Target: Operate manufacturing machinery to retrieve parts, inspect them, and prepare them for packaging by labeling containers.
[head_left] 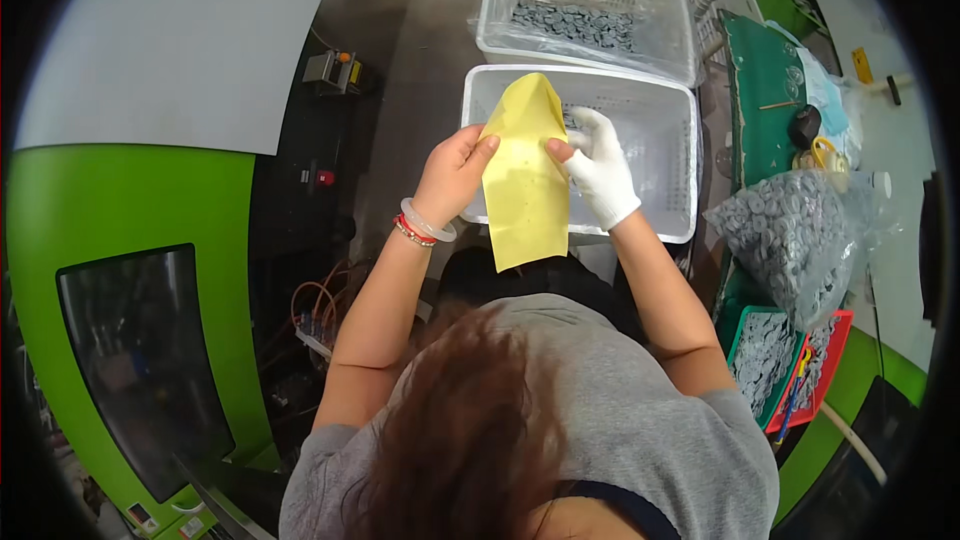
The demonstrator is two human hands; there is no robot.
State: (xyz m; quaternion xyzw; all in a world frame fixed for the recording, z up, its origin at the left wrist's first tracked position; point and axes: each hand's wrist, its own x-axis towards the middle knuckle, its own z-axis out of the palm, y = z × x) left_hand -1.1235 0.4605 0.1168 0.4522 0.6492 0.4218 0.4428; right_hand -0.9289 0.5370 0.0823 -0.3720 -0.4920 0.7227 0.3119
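Observation:
A yellow paper envelope (524, 175) hangs upright between both hands, above a white plastic crate (660, 130). My left hand (455, 175) is bare, wears a pale bangle and red bracelet at the wrist, and pinches the envelope's left edge. My right hand (603, 165) wears a white glove and grips the envelope's right edge near the top. The envelope's lower end points toward my body. The crate under it looks mostly empty, with a few small grey parts visible beside the gloved fingers.
A second white crate (520, 0) behind holds several small grey parts. A clear bag of grey parts (795, 235) and red and green trays (765, 355) sit on the right bench. A green machine with a dark window (120, 240) stands left.

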